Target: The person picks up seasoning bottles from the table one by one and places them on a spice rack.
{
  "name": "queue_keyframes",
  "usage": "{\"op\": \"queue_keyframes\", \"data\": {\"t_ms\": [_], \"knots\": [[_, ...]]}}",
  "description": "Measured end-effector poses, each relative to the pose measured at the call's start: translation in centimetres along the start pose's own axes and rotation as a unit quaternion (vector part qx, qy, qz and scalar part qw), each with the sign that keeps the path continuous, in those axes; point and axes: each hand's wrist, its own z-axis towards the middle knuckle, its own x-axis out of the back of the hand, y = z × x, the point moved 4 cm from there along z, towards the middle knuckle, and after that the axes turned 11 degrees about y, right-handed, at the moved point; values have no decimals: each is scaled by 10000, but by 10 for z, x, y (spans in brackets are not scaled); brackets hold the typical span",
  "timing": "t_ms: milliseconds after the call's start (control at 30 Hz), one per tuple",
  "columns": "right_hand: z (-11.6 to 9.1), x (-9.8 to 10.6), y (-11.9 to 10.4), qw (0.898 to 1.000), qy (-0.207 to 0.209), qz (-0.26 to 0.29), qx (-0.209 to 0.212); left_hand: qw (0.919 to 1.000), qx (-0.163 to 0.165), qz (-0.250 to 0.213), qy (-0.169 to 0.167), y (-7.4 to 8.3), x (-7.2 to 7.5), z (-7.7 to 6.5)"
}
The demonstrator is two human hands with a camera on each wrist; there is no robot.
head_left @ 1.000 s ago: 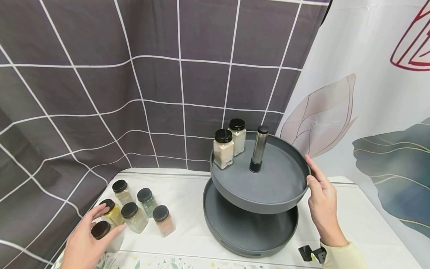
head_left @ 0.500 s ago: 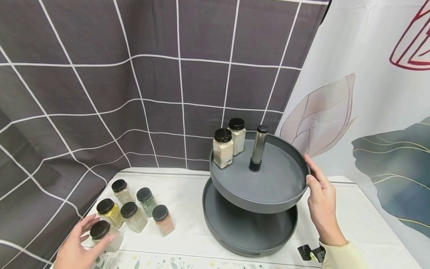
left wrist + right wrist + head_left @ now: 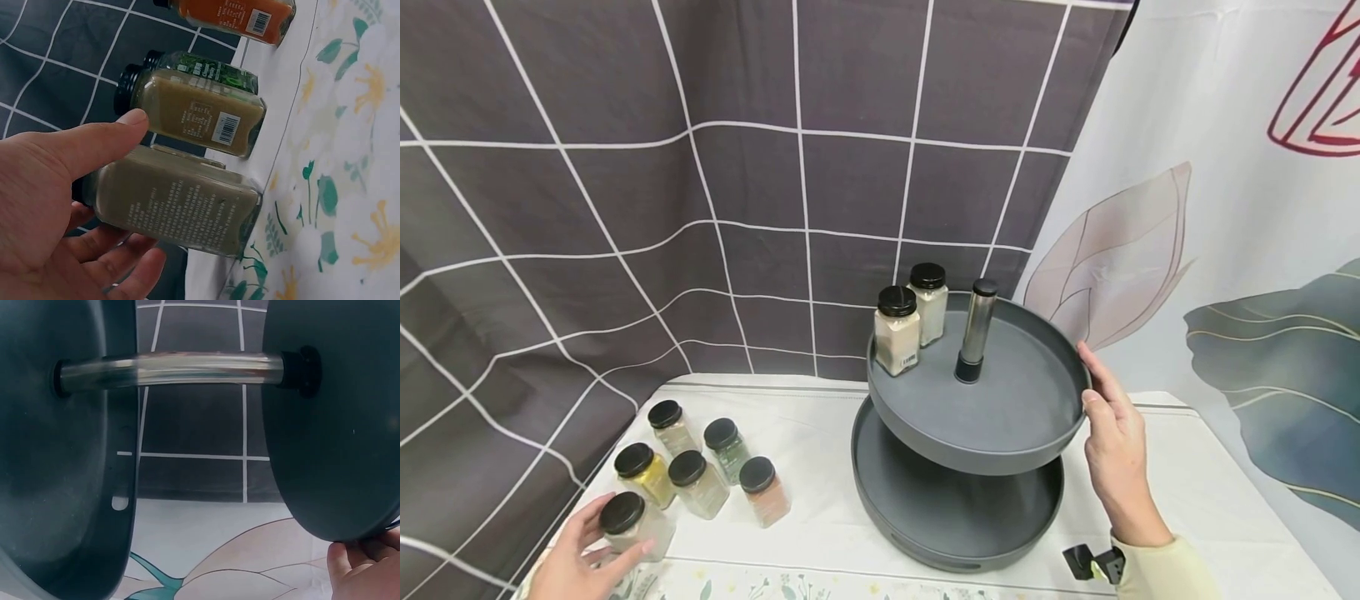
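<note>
At the lower left my left hand (image 3: 576, 554) curls its thumb and fingers around a square spice jar (image 3: 647, 533) with a black lid and grey-beige contents. In the left wrist view this jar (image 3: 181, 203) has printed lettering on its side; how firmly it is gripped is hard to tell. My right hand (image 3: 1116, 454) holds the right rim of the upper tray of a dark grey two-tier turntable organizer (image 3: 1030, 417). The right wrist view shows that hand (image 3: 369, 569) at the tray's edge, beside the metal post (image 3: 206, 369) between tiers.
Several spice jars stand close by: yellow (image 3: 655, 483), beige (image 3: 706, 496), pale (image 3: 676, 435), green (image 3: 732, 460) and orange (image 3: 769, 504). Two cream-filled jars, one in front (image 3: 898, 342) and one behind (image 3: 932, 312), stand on the upper tray's left. Gridded dark cloth (image 3: 752, 192) hangs behind.
My left hand has moved back and down from above the yellow jar, and its fingers now surround the nearest jar. The right hand stays on the upper tray's rim.
</note>
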Motion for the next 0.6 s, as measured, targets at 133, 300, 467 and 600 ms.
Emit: {"op": "queue_keyframes", "data": {"t_ms": [133,300,467,600], "knots": [[0,0,0,10000,-83,-30,-18,9990,335,-34,-307,-8,-2,0],[-1,1,0,9999,-103,-118,8,9976,425,-66,-539,-16,-5,1],[-1,1,1,9999,-107,-79,-63,9973,347,156,-634,-17,-7,2],[0,0,1,9998,-111,90,-139,9965,382,273,-687,-17,-6,2]]}}
